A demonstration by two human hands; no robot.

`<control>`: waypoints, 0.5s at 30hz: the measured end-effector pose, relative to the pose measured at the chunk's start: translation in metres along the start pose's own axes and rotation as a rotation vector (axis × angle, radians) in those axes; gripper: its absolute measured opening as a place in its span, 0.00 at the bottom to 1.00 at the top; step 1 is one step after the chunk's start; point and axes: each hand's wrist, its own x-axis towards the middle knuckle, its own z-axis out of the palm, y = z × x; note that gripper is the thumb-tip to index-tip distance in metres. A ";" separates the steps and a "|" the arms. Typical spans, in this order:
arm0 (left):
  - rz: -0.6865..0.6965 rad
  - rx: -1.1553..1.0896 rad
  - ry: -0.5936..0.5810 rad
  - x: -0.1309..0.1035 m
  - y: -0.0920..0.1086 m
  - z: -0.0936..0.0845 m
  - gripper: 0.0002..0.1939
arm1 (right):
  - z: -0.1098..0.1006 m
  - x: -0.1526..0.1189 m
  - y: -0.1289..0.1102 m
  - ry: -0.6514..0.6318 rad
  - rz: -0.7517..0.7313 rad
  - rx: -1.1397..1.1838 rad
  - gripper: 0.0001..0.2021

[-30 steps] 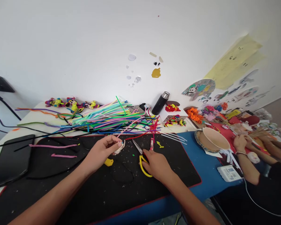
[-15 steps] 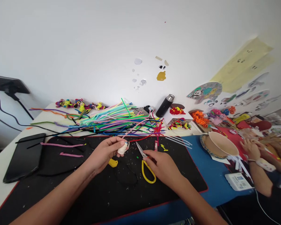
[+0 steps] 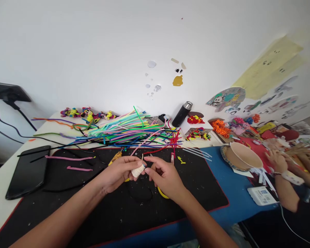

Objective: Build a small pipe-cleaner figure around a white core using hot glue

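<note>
My left hand [image 3: 121, 172] pinches a small white coil of wound pipe cleaner [image 3: 138, 171], with a short pale end sticking up from it. My right hand [image 3: 165, 175] reaches to the coil's right side. Its index finger is near the upright end and its thumb is by the coil, with a gap between them. Below my right hand lie scissors with yellow handles [image 3: 162, 193], mostly covered by it. Part of a yellow tool [image 3: 115, 157] shows behind my left hand.
Many coloured pipe cleaners [image 3: 129, 129] are heaped behind the black mat [image 3: 105, 217]. A dark tablet [image 3: 28, 172] and pink pipe cleaners [image 3: 79, 169] lie left. A black flask [image 3: 182, 114] and bowl [image 3: 245, 156] stand right, near another person's hand [image 3: 276, 160].
My right hand has let go of the scissors and moved left to the white coil. The scissors now lie beneath it. My left hand has tilted the coil and lowered it slightly.
</note>
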 end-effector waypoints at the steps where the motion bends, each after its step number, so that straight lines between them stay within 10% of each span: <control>1: -0.008 0.014 -0.016 0.000 -0.001 -0.001 0.19 | 0.000 -0.001 0.000 -0.013 0.006 -0.007 0.18; 15: -0.081 0.076 -0.062 0.000 -0.003 0.000 0.20 | 0.004 -0.008 0.011 -0.035 0.099 0.026 0.15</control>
